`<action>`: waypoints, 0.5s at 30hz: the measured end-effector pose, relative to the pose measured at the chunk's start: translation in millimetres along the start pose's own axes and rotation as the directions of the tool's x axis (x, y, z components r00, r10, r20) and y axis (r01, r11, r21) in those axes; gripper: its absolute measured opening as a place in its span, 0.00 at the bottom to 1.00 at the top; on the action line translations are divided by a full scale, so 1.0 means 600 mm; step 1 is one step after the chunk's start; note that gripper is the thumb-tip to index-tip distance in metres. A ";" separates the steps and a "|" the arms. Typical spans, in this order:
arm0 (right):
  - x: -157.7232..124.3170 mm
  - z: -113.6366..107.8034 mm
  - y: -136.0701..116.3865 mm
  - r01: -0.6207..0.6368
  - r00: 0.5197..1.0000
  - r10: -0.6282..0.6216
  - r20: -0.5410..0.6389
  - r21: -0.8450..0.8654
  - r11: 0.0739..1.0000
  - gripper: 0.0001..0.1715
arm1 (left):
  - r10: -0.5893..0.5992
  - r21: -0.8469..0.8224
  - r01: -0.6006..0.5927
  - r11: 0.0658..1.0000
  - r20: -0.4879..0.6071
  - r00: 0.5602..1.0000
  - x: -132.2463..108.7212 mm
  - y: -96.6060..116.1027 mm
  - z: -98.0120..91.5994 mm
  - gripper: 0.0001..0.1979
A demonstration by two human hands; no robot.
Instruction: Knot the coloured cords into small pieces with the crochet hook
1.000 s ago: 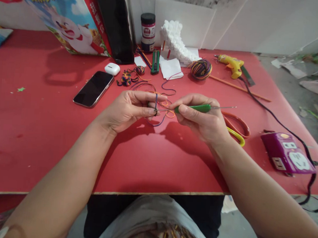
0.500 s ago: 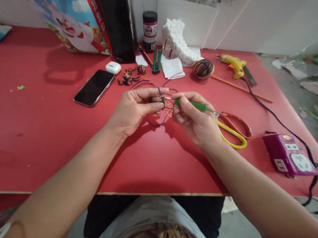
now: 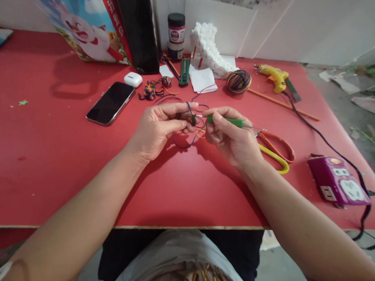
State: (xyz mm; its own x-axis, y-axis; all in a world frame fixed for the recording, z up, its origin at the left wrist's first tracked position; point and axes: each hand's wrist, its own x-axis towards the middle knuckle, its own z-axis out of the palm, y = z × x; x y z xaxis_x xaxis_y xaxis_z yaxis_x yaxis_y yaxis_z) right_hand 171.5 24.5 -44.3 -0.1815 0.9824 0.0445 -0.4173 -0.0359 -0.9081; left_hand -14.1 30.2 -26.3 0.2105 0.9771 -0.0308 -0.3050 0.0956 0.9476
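My left hand pinches a small dark piece of crochet between thumb and fingers. Blue yarn runs over its raised index finger. A green-handled crochet hook is in my right hand, held between thumb and fingers. The hook's metal tip points left and meets the crochet piece; a second thin metal end sticks out to the right. Loose loops of blue and orange yarn lie on the table below and behind the hands. Exact stitches are too small to make out.
Scissors lie by my right wrist. Behind are a variegated yarn ball, a yellow glue gun, a green cutter and white paper. A purple power socket with cables stands right; a phone and white earphone case lie left.
My left thumb has drawn back slightly, showing more of the crochet piece. The right hand has shifted only a little, with the hook tip still at the piece.
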 end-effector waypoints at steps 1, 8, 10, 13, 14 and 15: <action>0.000 0.000 0.000 0.000 1.000 0.000 -0.005 -0.005 1.000 0.17 | -0.012 -0.005 0.012 1.000 -0.004 1.000 -0.001 0.003 0.001 0.15; 0.001 -0.001 0.000 -0.008 1.000 0.008 0.001 -0.004 1.000 0.16 | -0.038 0.042 0.039 0.998 -0.027 0.999 -0.002 -0.001 -0.003 0.12; 0.000 -0.001 -0.001 -0.008 1.000 0.008 -0.003 -0.015 1.000 0.16 | -0.048 0.067 0.050 0.996 -0.027 0.998 -0.001 -0.005 -0.005 0.15; 0.000 -0.002 -0.002 -0.016 1.000 0.016 -0.006 -0.044 0.999 0.16 | -0.056 0.068 0.058 0.996 -0.031 0.998 0.000 -0.007 -0.004 0.16; 0.000 -0.002 -0.003 -0.019 1.000 0.019 -0.009 -0.050 0.999 0.15 | -0.062 0.068 0.064 0.996 -0.031 0.998 0.000 -0.006 -0.004 0.16; 0.000 -0.002 -0.003 -0.022 1.000 0.022 -0.012 -0.054 0.998 0.15 | -0.073 0.070 0.075 0.995 -0.031 0.997 0.000 -0.005 -0.003 0.16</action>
State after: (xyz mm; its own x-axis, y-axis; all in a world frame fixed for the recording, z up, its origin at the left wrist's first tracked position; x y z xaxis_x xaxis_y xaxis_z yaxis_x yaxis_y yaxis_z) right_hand 173.5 24.6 -43.1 -0.1798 0.9835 0.0199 -0.3643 -0.0478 -0.9300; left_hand -14.6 30.1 -29.7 0.2034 0.9730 -0.1092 -0.2224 0.1545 0.9626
